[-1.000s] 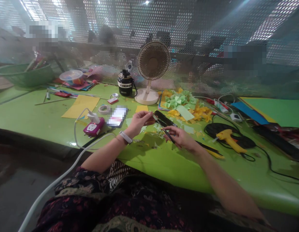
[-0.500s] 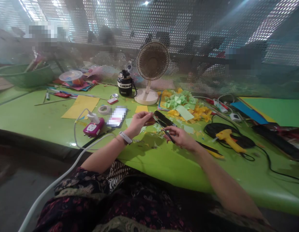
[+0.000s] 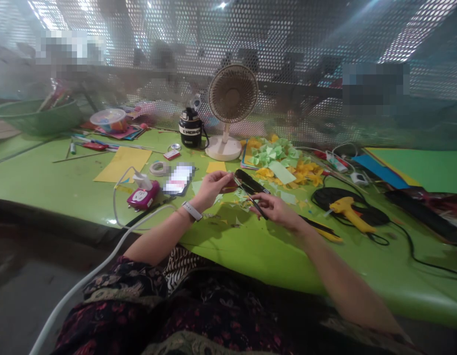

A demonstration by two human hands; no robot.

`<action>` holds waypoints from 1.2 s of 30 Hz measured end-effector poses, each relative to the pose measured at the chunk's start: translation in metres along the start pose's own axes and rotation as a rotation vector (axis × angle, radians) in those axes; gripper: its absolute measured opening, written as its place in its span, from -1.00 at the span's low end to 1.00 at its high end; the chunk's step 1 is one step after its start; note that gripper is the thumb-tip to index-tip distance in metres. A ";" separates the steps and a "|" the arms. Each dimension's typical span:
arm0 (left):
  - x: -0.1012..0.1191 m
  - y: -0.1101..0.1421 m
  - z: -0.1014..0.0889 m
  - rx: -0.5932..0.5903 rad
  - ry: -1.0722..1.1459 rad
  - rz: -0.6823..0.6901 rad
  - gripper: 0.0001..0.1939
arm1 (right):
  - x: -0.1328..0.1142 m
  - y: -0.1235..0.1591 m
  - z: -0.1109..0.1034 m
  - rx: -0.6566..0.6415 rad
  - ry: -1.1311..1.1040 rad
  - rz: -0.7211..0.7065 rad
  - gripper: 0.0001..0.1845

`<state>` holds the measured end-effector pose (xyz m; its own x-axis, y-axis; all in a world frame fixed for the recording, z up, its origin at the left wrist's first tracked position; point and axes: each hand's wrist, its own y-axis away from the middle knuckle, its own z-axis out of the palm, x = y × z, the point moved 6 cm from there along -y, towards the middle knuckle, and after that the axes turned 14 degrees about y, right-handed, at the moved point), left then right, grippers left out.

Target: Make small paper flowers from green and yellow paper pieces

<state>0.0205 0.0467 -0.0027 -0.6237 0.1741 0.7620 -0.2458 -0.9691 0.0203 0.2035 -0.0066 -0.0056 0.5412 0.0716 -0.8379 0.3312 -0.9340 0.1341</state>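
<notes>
My right hand [image 3: 274,208] grips slim dark tweezers [image 3: 258,207] with a metallic tip that points up and left. That tip reaches the fingertips of my left hand [image 3: 217,185], which are pinched together; whatever is between them is too small to make out. A watch with a pale strap [image 3: 192,211] is on my left wrist. Just behind the tweezers lies a long black object [image 3: 250,180]. Scraps of light green paper [image 3: 243,197] are scattered on the green table [image 3: 228,251] beneath my hands.
Folded green [image 3: 276,152] and yellow paper pieces [image 3: 309,172] are heaped behind my right hand. A yellow glue gun [image 3: 348,212] with a black cord lies to the right. A fan [image 3: 231,93], a black bottle [image 3: 190,130], a phone [image 3: 179,178] and a purple power adapter [image 3: 141,196] stand or lie nearby.
Almost nothing differs. Both hands keep their places, with the tweezers still at the left fingertips.
</notes>
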 end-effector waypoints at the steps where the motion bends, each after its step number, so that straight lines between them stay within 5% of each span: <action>1: 0.000 0.000 0.000 0.000 -0.002 -0.001 -0.74 | -0.001 0.000 0.000 0.000 0.000 0.005 -0.38; 36: -0.002 -0.001 -0.002 -0.014 0.006 -0.024 -0.70 | -0.003 0.002 -0.003 0.011 0.026 0.010 -0.31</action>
<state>0.0208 0.0472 -0.0054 -0.6217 0.1988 0.7576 -0.2716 -0.9619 0.0295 0.2049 -0.0075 -0.0015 0.5645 0.0707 -0.8224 0.3174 -0.9383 0.1371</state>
